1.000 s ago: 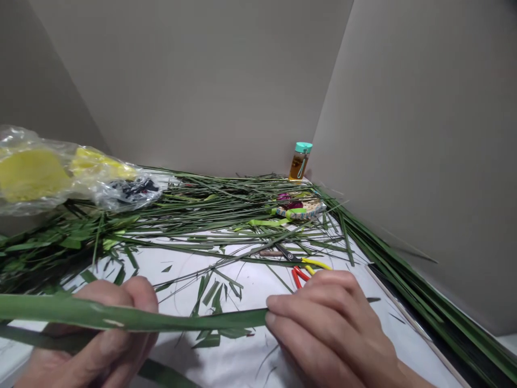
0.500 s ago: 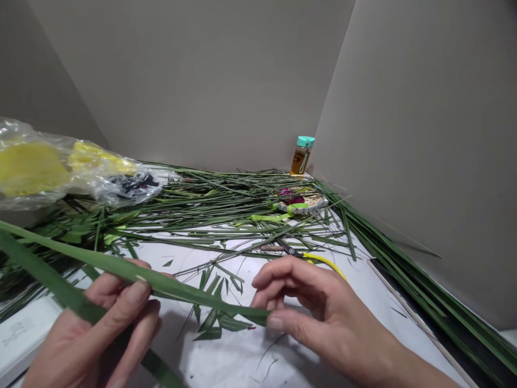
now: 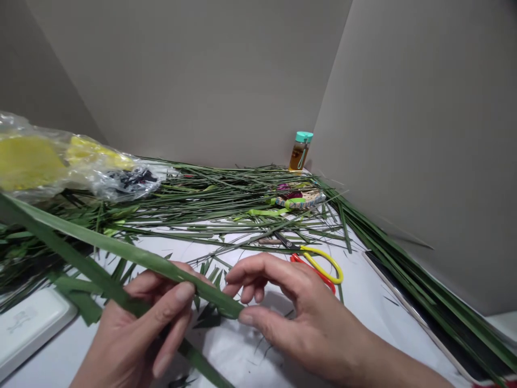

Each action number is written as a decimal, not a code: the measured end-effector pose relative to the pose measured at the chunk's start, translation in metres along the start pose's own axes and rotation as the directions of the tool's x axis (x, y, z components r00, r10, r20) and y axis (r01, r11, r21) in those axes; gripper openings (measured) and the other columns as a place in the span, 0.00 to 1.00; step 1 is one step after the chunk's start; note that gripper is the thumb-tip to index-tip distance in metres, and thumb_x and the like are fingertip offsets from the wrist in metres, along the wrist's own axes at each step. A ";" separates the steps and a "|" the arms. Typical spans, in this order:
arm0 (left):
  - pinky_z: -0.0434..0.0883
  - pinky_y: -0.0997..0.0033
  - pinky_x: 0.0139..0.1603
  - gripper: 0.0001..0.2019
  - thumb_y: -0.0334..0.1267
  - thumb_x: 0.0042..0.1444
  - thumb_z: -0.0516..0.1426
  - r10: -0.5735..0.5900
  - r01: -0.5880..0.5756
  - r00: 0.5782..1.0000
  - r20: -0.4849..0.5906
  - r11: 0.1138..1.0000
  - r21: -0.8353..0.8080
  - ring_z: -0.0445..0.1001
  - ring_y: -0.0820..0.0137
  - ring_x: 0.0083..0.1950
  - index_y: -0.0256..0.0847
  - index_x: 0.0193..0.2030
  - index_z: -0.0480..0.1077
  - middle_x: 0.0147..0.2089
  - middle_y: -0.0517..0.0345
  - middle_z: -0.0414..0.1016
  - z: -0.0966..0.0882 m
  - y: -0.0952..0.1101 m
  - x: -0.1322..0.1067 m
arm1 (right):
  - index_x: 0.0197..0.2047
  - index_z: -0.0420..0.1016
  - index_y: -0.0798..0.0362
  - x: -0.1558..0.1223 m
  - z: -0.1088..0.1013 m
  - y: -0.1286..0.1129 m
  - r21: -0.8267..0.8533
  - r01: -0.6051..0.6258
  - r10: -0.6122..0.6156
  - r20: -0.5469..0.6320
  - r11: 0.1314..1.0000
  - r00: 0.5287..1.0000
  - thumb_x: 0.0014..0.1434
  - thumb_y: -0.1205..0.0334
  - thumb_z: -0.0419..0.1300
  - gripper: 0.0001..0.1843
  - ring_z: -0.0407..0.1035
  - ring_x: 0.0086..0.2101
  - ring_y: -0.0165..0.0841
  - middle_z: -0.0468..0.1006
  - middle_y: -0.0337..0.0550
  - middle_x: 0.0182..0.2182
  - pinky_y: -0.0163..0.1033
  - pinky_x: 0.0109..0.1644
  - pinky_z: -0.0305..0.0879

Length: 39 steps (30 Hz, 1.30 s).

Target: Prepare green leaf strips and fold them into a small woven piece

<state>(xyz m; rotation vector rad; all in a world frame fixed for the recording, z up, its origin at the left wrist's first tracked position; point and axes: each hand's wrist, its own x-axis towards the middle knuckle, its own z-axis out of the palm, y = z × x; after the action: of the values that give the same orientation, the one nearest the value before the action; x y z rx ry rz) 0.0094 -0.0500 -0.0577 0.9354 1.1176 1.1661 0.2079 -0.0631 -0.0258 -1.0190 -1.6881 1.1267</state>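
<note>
While both hands hold a long green leaf blade point(image 3: 133, 257) up above the table point(image 3: 250, 355), the left hand point(image 3: 137, 328) lies turned palm-up, its thumb pressed on top of the blade and its fingers curled beneath. The right hand point(image 3: 301, 307) reaches in from the right with the wrist low. Its thumb meets the blade's narrow end, while its other fingers spread in a loose arch above, so I cannot tell whether it truly pinches. The blade runs from the upper left across the left hand to that thumb, and a second green strip point(image 3: 197, 361) drops under the left hand toward the bottom edge.

Just beyond the right hand lie yellow-handled scissors point(image 3: 319, 264) over a red-handled tool point(image 3: 313, 270). Further back is a heap of long, narrow leaves point(image 3: 210, 188), with a small woven piece point(image 3: 301, 200) at its far end and a teal-capped bottle of amber liquid point(image 3: 299, 157) behind that. A crumpled plastic bag point(image 3: 72, 161) holding yellow material sits at the far left, above a white tray point(image 3: 28, 323).
</note>
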 end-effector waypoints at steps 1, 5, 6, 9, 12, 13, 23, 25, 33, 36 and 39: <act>0.56 0.82 0.20 0.14 0.51 0.46 0.70 0.024 -0.025 1.000 0.018 1.000 0.019 0.49 0.85 0.13 0.43 0.31 0.78 0.12 0.72 0.58 0.001 0.001 0.000 | 0.46 0.76 0.55 0.000 0.001 0.002 0.014 0.018 -0.018 -0.001 1.000 1.000 0.52 0.79 0.64 0.18 0.69 0.39 0.26 0.77 0.37 0.39 0.31 0.46 0.66; 0.51 0.80 0.19 0.14 0.49 0.47 0.69 0.050 -0.055 0.997 0.050 0.994 0.099 0.51 0.83 0.14 0.42 0.31 0.77 0.15 0.69 0.61 0.003 0.003 0.001 | 0.47 0.73 0.53 0.003 0.003 0.008 0.183 -0.058 0.049 0.051 0.981 0.997 0.53 0.77 0.64 0.19 0.68 0.37 0.26 0.75 0.34 0.35 0.31 0.44 0.67; 0.51 0.79 0.18 0.13 0.49 0.48 0.68 0.045 -0.051 0.997 0.061 0.993 0.110 0.50 0.83 0.15 0.42 0.30 0.77 0.14 0.69 0.60 0.003 0.004 0.001 | 0.47 0.72 0.53 0.004 0.002 0.009 0.221 -0.096 0.082 0.069 0.971 0.994 0.53 0.76 0.65 0.18 0.68 0.36 0.25 0.74 0.33 0.34 0.31 0.44 0.66; 0.52 0.79 0.19 0.14 0.50 0.49 0.68 0.050 -0.057 0.997 0.065 0.992 0.111 0.50 0.82 0.15 0.41 0.27 0.75 0.13 0.70 0.55 0.004 0.006 0.000 | 0.45 0.71 0.54 0.007 -0.002 0.010 0.286 -0.231 0.197 0.141 0.930 0.970 0.53 0.72 0.67 0.16 0.65 0.31 0.24 0.73 0.32 0.31 0.31 0.39 0.64; 0.52 0.79 0.18 0.17 0.50 0.45 0.70 0.042 -0.044 0.999 0.035 0.996 0.072 0.50 0.82 0.16 0.41 0.23 0.72 0.14 0.70 0.56 0.004 0.006 -0.001 | 0.44 0.72 0.55 0.009 -0.007 0.009 0.349 -0.355 0.288 0.231 0.867 0.929 0.52 0.65 0.71 0.17 0.61 0.28 0.22 0.71 0.32 0.29 0.30 0.33 0.59; 0.53 0.80 0.18 0.18 0.49 0.44 0.71 0.023 -0.024 1.000 0.020 0.998 0.052 0.50 0.82 0.16 0.41 0.22 0.70 0.14 0.70 0.56 0.004 0.006 -0.001 | 0.45 0.73 0.56 0.010 -0.009 0.010 0.369 -0.380 0.301 0.256 0.848 0.919 0.52 0.62 0.71 0.19 0.61 0.28 0.22 0.71 0.33 0.29 0.29 0.33 0.58; 0.63 0.83 0.21 0.18 0.41 0.35 0.75 -0.086 0.073 0.994 -0.061 0.980 -0.182 0.45 0.83 0.16 0.41 0.21 0.70 0.13 0.74 0.54 0.000 0.015 0.001 | 0.41 0.76 0.57 0.006 -0.015 0.019 0.378 -0.482 0.316 0.422 0.791 0.850 0.51 0.65 0.71 0.14 0.60 0.26 0.21 0.70 0.33 0.28 0.28 0.31 0.57; 0.64 0.83 0.21 0.17 0.40 0.35 0.75 -0.077 0.064 0.995 -0.068 0.980 -0.186 0.45 0.83 0.16 0.41 0.22 0.71 0.13 0.74 0.54 0.001 0.017 0.001 | 0.36 0.74 0.56 0.006 -0.015 0.018 0.328 -0.484 0.329 0.428 0.811 0.842 0.51 0.63 0.72 0.13 0.57 0.25 0.21 0.67 0.30 0.24 0.27 0.29 0.56; 0.63 0.83 0.21 0.15 0.42 0.38 0.74 -0.076 0.061 0.995 -0.060 0.973 -0.222 0.45 0.81 0.17 0.43 0.25 0.73 0.13 0.73 0.54 -0.001 0.023 0.000 | 0.35 0.71 0.55 0.002 -0.013 0.015 0.212 -0.517 0.390 0.442 0.829 0.808 0.52 0.64 0.69 0.11 0.53 0.27 0.23 0.64 0.30 0.25 0.28 0.30 0.52; 0.63 0.83 0.24 0.11 0.42 0.49 0.69 -0.082 0.078 0.997 -0.011 0.979 -0.189 0.45 0.79 0.19 0.43 0.27 0.73 0.13 0.71 0.54 -0.005 0.023 -0.003 | 0.37 0.71 0.54 -0.002 -0.012 0.016 0.184 -0.548 0.419 0.465 0.816 0.780 0.52 0.69 0.65 0.09 0.53 0.27 0.23 0.63 0.30 0.25 0.28 0.30 0.51; 0.62 0.83 0.25 0.10 0.42 0.53 0.67 -0.070 0.069 0.998 0.001 0.984 -0.165 0.44 0.78 0.20 0.43 0.27 0.72 0.13 0.71 0.54 -0.005 0.023 -0.004 | 0.37 0.71 0.53 -0.004 -0.011 0.016 0.128 -0.539 0.428 0.470 0.832 0.772 0.52 0.70 0.62 0.08 0.54 0.28 0.24 0.63 0.31 0.26 0.29 0.30 0.50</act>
<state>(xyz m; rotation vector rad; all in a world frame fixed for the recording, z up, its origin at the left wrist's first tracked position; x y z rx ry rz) -0.0008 -0.0501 -0.0365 0.7605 1.0323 1.1849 0.2223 -0.0597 -0.0392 -1.1364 -1.5690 1.9842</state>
